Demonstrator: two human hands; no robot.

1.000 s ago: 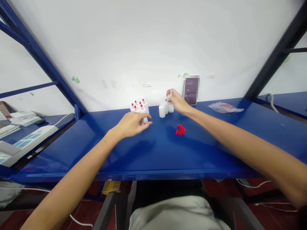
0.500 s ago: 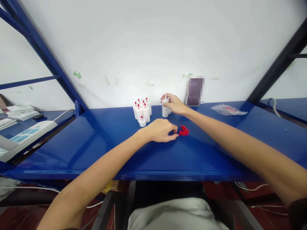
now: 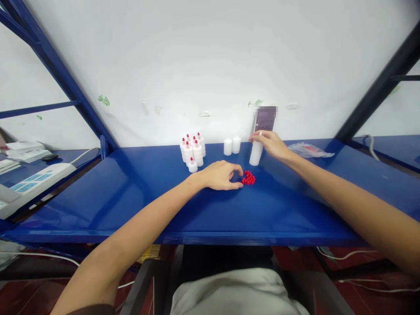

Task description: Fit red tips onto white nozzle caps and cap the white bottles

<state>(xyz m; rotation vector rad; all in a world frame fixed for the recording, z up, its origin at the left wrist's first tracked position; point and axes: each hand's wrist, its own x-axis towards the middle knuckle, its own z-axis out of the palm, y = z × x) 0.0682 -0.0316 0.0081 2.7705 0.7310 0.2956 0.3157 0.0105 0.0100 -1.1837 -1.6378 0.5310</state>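
Observation:
My right hand (image 3: 271, 142) holds a white plastic squeeze bottle (image 3: 256, 154) by its upper part, tilted slightly, its base at or just above the blue table. My left hand (image 3: 223, 176) rests on the table with thumb and index finger apart, their tips at the left edge of a pile of small red caps (image 3: 248, 178). Behind it stand two short white cylinders (image 3: 232, 145) with no red on top. To the left is a cluster of white bottles (image 3: 197, 154) with red-capped nozzles. A shorter white piece with a red tip (image 3: 192, 166) stands in front of them.
The blue table (image 3: 131, 210) backs onto a white wall. A phone (image 3: 265, 118) leans there behind my right hand. Farther right lies a clear plastic bag (image 3: 310, 150) with something red inside. A white power strip (image 3: 42, 186) is at the left, beyond the blue frame post.
My right hand has moved right with the bottle, uncovering the two white cylinders. My left hand stays by the red caps, its thumb and index finger still apart.

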